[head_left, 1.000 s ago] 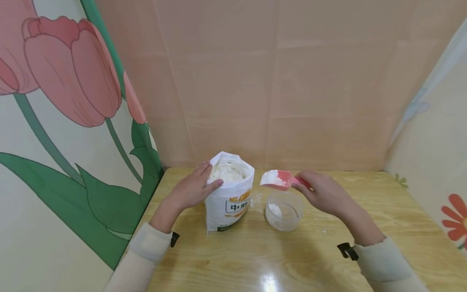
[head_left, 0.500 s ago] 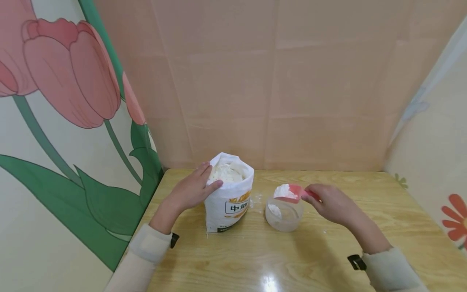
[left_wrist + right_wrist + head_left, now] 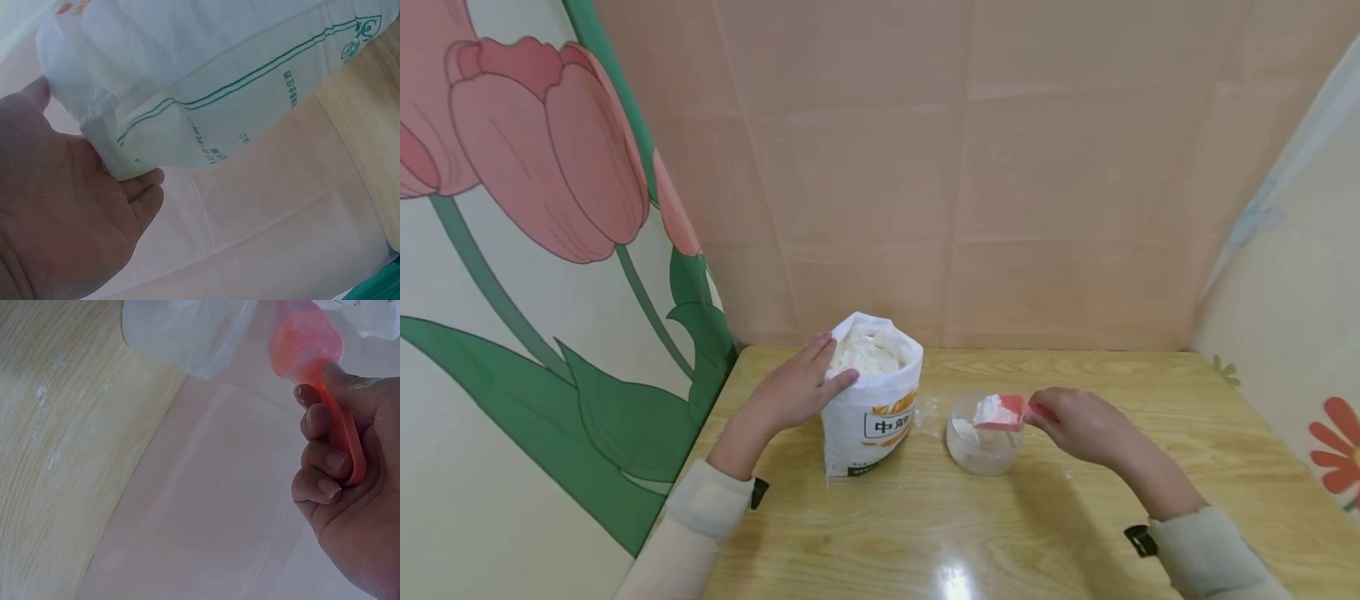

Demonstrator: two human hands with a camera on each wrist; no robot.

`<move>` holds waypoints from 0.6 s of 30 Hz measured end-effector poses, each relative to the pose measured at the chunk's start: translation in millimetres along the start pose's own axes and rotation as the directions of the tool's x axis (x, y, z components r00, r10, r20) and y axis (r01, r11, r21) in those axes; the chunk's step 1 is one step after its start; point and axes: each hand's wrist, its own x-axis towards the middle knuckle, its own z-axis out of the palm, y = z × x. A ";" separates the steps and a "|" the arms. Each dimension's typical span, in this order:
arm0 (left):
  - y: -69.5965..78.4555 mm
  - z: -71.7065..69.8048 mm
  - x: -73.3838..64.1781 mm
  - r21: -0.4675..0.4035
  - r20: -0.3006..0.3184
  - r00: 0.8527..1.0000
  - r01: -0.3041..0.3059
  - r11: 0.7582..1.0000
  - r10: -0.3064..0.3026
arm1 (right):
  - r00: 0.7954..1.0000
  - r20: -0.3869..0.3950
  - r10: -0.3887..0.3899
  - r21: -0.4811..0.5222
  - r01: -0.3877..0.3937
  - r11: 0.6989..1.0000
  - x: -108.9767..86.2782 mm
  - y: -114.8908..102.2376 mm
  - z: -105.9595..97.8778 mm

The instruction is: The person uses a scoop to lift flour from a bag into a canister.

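My right hand grips the handle of a pink scoop, fingers curled round it as the right wrist view shows. White flour is heaped in the scoop, which hangs over a translucent round bowl. Some flour lies inside the bowl, on its left side. To the left stands an open white flour bag, nearly full. My left hand holds its upper left rim, thumb on one side and fingers on the other. In the left wrist view the bag partly hides those fingers.
The wooden table carries spilled flour between bag and bowl. A pinkish cloth backdrop rises behind the table. On the left stands a wall with painted tulips; a light wall with a red flower is on the right.
My right hand has moved the flour-filled scoop right and down, from above the bowl's back left to low over its right part. My left hand and the bag have stayed put.
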 end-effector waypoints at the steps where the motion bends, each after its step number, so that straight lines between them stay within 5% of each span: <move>1: -0.3 0.3 0.1 0.001 0.000 1.000 -0.001 1.000 0.001 | 1.000 0.004 -0.001 -0.001 0.001 1.000 0.2 0.5 0.6; 18: -1.7 1.5 1.2 -0.004 0.000 1.000 -0.001 1.000 0.001 | 0.987 0.146 -0.069 -0.207 0.099 0.973 15.1 3.7 3.9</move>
